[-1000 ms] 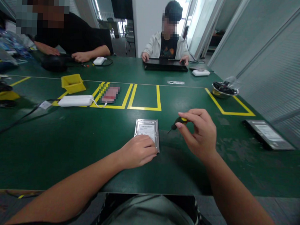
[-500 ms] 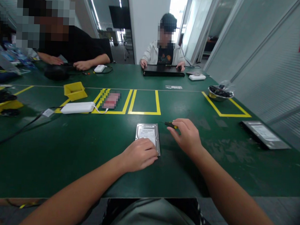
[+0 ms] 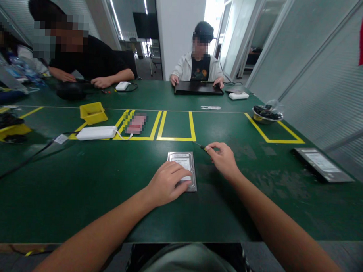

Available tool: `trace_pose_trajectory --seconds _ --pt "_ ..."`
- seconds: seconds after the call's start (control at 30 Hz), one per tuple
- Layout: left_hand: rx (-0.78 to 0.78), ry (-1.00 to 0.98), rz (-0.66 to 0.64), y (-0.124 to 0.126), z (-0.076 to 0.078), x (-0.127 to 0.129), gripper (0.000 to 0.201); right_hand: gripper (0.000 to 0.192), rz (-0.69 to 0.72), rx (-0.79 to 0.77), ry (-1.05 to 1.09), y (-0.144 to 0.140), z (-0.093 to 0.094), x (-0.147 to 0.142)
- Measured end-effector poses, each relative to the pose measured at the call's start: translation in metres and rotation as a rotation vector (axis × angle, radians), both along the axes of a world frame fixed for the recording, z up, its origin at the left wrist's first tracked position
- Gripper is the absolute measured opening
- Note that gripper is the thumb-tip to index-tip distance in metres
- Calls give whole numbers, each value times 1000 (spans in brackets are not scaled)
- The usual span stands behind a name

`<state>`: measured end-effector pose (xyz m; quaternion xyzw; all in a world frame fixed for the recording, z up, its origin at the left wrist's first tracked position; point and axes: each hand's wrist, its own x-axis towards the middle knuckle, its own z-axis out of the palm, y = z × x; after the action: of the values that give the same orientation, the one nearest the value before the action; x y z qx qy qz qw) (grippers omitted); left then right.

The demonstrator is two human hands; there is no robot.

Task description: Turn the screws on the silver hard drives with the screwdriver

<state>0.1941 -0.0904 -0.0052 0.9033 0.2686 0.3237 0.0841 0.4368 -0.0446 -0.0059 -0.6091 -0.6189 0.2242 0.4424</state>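
Observation:
A silver hard drive [image 3: 193, 168] with a white label lies flat on the green table in front of me. My left hand [image 3: 168, 181] rests across its lower left part, holding it with curled fingers and covering part of the label. My right hand [image 3: 224, 158] pinches a small screwdriver [image 3: 203, 148] by its dark handle, between thumb and fingers. The screwdriver's thin shaft points left, above and to the right of the drive, apart from it.
On the right lies a larger metal drive [image 3: 323, 164]. Behind it stands a metal bowl [image 3: 267, 119] of dark parts. A white power strip [image 3: 96, 132], a yellow bin [image 3: 93, 113] and a pink phone [image 3: 136, 123] are at the left. Opposite, a person holds a black panel [image 3: 198, 88].
The screwdriver has turned in my right hand, its shaft now slanting up to the left. My left hand has shifted slightly on the drive, its fingers more spread. The view has tilted slightly.

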Motion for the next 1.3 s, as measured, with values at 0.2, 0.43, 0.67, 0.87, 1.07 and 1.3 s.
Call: trace_pose_trajectory --seconds 0.2,0.43,0.67,0.87,1.07,1.3 --pt "-107 -178 207 11 2 -5 15 23 53 -170 312 22 7 -15" --pt "-433 -445 458 39 -8 -18 22 18 125 -213 337 52 13 -58" --pt "-894 -897 487 67 -12 -29 37 22 249 -96 89 62 22 -110" --pt "-1141 -1172 408 77 -6 -38 36 20 400 67 -183 40 34 -148" --pt "-1198 -1233 410 83 -8 -46 24 29 540 136 -361 18 34 -159" --pt "-1251 -1188 381 83 -1 -49 13 30 588 175 -489 15 31 -150"
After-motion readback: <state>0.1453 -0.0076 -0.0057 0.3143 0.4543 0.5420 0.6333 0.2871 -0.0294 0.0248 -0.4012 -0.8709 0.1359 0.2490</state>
